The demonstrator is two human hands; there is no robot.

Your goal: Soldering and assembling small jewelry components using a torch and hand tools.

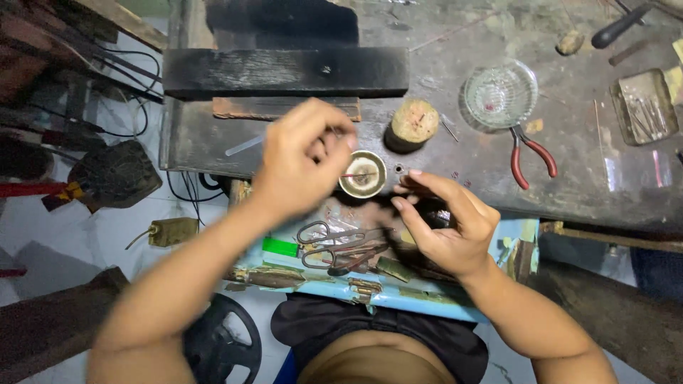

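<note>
The left hand (302, 160) is blurred, its fingers bunched in a closed grip just above and left of a small round brass dish (362, 174); what it pinches is too smeared to make out, though a thin red-tipped stick (353, 175) lies across the dish toward it. The right hand (445, 224) hovers just right of the dish with its fingers curled loosely and its grip partly open, holding nothing that can be seen; its palm hides whatever lies beneath. The dish sits at the front edge of the dark, scarred tabletop (455, 163). Below it, an open blue drawer (398, 295) holds scissors (331, 235) and a bright green, flat rectangular piece (280, 247). Behind the dish stand a wooden stub (415, 122) and a black block (284, 72). Farther right lie a clear glass bowl (500, 94), red-handled pliers (530, 153), and a shallow tray (644, 105) of thin pins, cut off near the frame edge.
</note>
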